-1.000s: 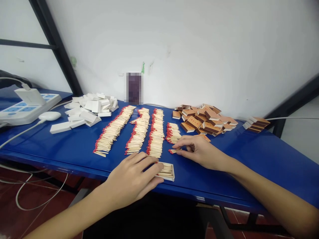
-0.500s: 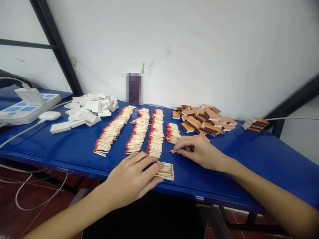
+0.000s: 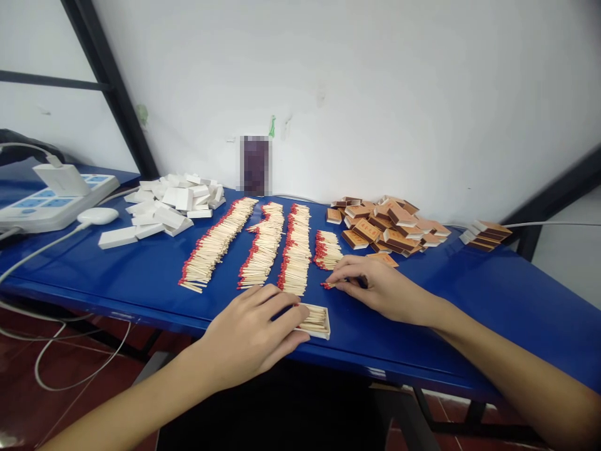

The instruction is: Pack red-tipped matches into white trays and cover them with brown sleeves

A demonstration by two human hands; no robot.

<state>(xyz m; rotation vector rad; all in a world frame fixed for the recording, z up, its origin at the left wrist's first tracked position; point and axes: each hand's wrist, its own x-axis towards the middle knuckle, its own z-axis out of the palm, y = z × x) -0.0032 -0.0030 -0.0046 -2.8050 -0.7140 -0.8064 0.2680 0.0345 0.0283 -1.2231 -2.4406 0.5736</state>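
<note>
Left hand point(image 3: 258, 329) clamps around a small white rectangular tray point(image 3: 321, 334) of pale wooden matches point(image 3: 315, 320) near the front edge of the glossy blue table point(image 3: 385, 344). Nearby, the right hand point(image 3: 375, 288) pinches a few red-headed wooden matchsticks point(image 3: 327, 285) beside the shortest of 4 match rows point(image 3: 328, 249).

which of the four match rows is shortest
The rightmost row, the one nearest the right hand. It is plainly shorter than the three rows to its left, which all stretch farther from back to front.
</note>
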